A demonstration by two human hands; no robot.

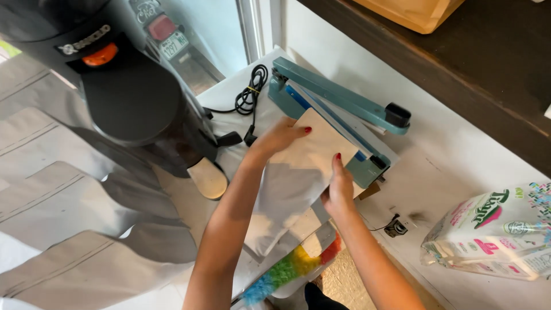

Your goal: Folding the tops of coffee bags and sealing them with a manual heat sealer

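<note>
Left hand [279,136] and right hand [338,186] pinch kraft paper pouch [313,158] edges, mouth lying on teal impulse sealer [338,109] bar, lever raised. Risk: pouch skews, crooked seal; fingertips near bar could get clamped.

A white counter [459,149] runs under a dark wooden shelf [459,63], with a daylit window [212,28] behind.

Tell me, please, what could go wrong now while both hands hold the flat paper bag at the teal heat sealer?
1. The left hand and right hand hold the flat beige paper bag close to the teal heat sealer; its raised arm could pinch fingertips.
2. The bag lies at an angle, so the seal may come out crooked.
3. The coiled black power cord lies nearby and could snag.
</note>
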